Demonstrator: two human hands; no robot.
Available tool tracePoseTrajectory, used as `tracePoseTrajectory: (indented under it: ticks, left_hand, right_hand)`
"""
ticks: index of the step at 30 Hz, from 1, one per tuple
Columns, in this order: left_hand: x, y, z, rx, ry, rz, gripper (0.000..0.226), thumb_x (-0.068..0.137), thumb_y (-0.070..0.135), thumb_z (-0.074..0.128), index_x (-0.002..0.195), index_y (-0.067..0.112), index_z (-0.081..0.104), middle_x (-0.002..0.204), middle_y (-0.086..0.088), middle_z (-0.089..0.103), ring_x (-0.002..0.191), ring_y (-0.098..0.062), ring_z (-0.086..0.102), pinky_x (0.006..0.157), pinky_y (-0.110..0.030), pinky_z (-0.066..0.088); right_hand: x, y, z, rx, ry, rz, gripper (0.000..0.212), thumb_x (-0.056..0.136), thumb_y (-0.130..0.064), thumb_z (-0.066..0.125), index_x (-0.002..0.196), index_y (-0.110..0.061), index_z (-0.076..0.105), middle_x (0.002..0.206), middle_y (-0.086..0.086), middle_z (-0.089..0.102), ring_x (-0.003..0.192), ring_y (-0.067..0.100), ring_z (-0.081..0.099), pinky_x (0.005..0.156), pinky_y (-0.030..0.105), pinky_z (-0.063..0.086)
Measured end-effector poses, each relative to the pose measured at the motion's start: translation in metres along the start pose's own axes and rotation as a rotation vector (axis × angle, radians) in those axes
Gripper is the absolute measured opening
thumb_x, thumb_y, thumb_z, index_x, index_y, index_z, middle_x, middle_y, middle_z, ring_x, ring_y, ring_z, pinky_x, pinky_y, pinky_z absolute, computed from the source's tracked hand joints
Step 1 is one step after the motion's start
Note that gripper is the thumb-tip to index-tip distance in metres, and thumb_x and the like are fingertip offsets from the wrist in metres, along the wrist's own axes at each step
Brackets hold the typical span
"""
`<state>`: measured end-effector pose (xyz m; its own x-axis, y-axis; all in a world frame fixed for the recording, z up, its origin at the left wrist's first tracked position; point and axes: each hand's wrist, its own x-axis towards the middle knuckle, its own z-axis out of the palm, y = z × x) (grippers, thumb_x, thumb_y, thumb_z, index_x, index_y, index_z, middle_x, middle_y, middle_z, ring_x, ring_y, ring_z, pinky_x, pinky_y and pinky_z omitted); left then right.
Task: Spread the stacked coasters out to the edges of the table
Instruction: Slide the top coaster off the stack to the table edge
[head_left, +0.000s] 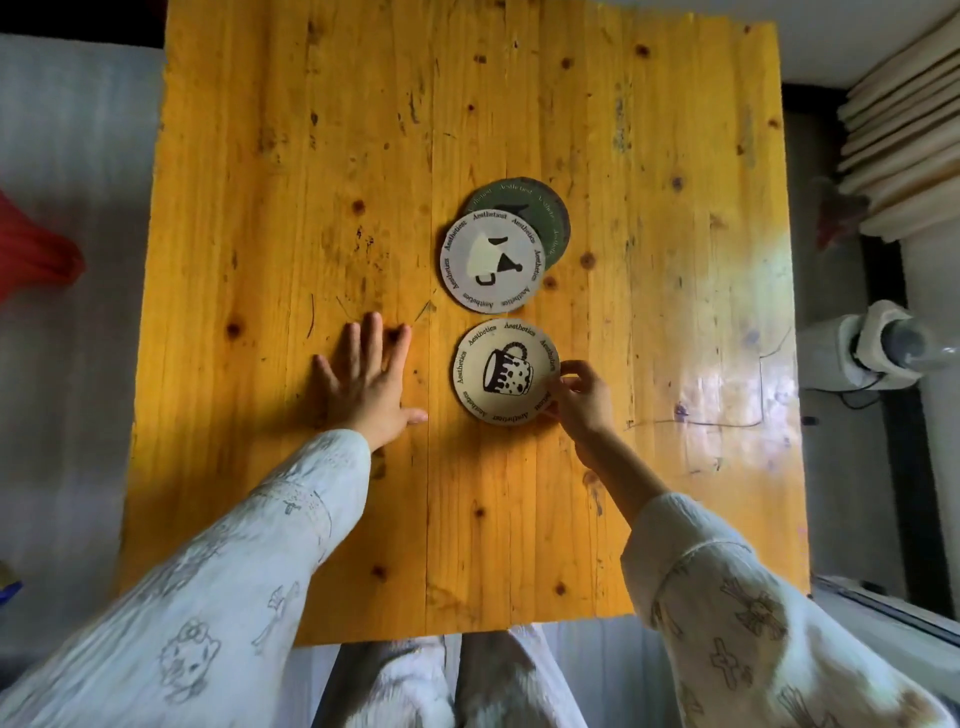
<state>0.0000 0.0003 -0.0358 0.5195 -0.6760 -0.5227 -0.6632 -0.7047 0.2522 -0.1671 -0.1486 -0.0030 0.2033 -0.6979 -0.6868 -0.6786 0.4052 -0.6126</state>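
Three round coasters lie near the middle of the yellow wooden table. The nearest, a cream coaster with a spotted mug drawing, lies apart from the others. My right hand pinches its right edge with fingers and thumb. Beyond it, a pale coaster with a tilted cup drawing overlaps a dark green coaster, most of which is covered. My left hand rests flat on the wood to the left of the mug coaster, fingers spread, holding nothing.
A stack of pale boards stands off the table at the right, with a white appliance below it. A red object sits off the left edge. My knees are under the near edge.
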Motion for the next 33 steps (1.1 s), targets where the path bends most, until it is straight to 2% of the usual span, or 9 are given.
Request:
tracePoseTrajectory:
  ticks: [2,7,11,18,21,27,29,31,33]
  left_hand:
    - [-0.004,0.004,0.001,0.004,0.003,-0.015,0.101,0.075,0.042,0.064,0.141,0.032,-0.012,0.154,-0.006,-0.023,0.140,-0.029,-0.021,0.108,-0.065,-0.006]
    - [-0.047,0.027,0.026,-0.137,0.099,-0.050,0.073,0.087,0.011,0.049,0.143,0.029,0.006,0.156,-0.004,-0.014,0.142,-0.027,-0.018,0.109,-0.062,-0.009]
    - [-0.094,0.040,0.060,-0.166,0.095,-0.049,0.073,0.085,-0.001,0.044,0.143,0.027,0.010,0.156,-0.003,-0.013,0.142,-0.025,-0.018,0.109,-0.058,-0.012]
    - [-0.153,0.058,0.101,-0.170,0.118,-0.062,0.057,0.090,0.014,0.043,0.142,0.025,0.020,0.157,-0.006,-0.005,0.143,-0.028,-0.012,0.112,-0.062,-0.004]
    - [-0.167,0.066,0.111,-0.189,0.124,-0.070,0.053,0.091,0.019,0.041,0.140,0.025,0.024,0.157,-0.007,-0.002,0.143,-0.028,-0.009,0.111,-0.064,-0.003]
    - [-0.186,0.064,0.120,-0.168,0.125,-0.040,0.053,0.091,0.018,0.040,0.141,0.021,0.023,0.157,-0.007,0.000,0.144,-0.027,-0.006,0.112,-0.063,-0.003]
    - [-0.192,0.061,0.122,-0.159,0.128,-0.027,0.052,0.092,0.018,0.039,0.141,0.021,0.022,0.157,-0.007,0.000,0.144,-0.026,-0.006,0.113,-0.062,-0.002]
    - [-0.196,0.059,0.125,-0.160,0.137,-0.020,0.052,0.092,0.018,0.038,0.141,0.020,0.022,0.157,-0.006,0.002,0.144,-0.025,-0.004,0.113,-0.061,0.000]
    - [-0.199,0.056,0.129,-0.166,0.155,-0.011,0.052,0.091,0.016,0.039,0.141,0.018,0.023,0.157,-0.006,0.005,0.144,-0.025,-0.002,0.114,-0.060,0.000]
  right_hand:
    - [-0.012,0.018,-0.004,-0.072,0.009,-0.020,0.025,0.092,-0.005,0.045,0.116,-0.004,0.052,0.114,0.022,0.060,0.097,0.035,0.063,0.084,0.053,0.056]
    - [-0.038,0.051,-0.013,-0.168,0.002,-0.070,0.025,0.093,-0.004,0.044,0.117,-0.002,0.052,0.115,0.024,0.063,0.096,0.033,0.065,0.081,0.050,0.058]
    - [-0.061,0.079,-0.020,-0.198,-0.029,-0.117,0.024,0.093,-0.004,0.044,0.115,-0.001,0.053,0.114,0.023,0.065,0.088,0.030,0.067,0.076,0.044,0.059]
    - [-0.088,0.119,-0.030,-0.286,-0.069,-0.196,0.024,0.092,-0.005,0.044,0.112,-0.002,0.056,0.111,0.023,0.067,0.091,0.035,0.066,0.078,0.048,0.057]
    - [-0.094,0.132,-0.032,-0.314,-0.085,-0.204,0.024,0.093,-0.004,0.043,0.114,-0.002,0.055,0.112,0.021,0.067,0.082,0.029,0.066,0.064,0.033,0.058]
    - [-0.100,0.144,-0.031,-0.358,-0.068,-0.242,0.024,0.094,-0.003,0.041,0.114,-0.001,0.055,0.107,0.023,0.068,0.062,0.024,0.061,0.033,0.004,0.039]
    - [-0.103,0.147,-0.028,-0.375,-0.043,-0.262,0.025,0.094,-0.005,0.042,0.114,-0.002,0.056,0.110,0.022,0.068,0.067,0.024,0.063,0.043,0.010,0.048]
    - [-0.106,0.151,-0.025,-0.408,-0.015,-0.280,0.025,0.093,-0.006,0.043,0.111,-0.002,0.059,0.108,0.022,0.068,0.080,0.031,0.067,0.062,0.030,0.057]
    - [-0.107,0.155,-0.023,-0.489,-0.009,-0.284,0.023,0.089,-0.006,0.042,0.102,-0.001,0.061,0.098,0.023,0.068,0.082,0.035,0.066,0.068,0.038,0.056]
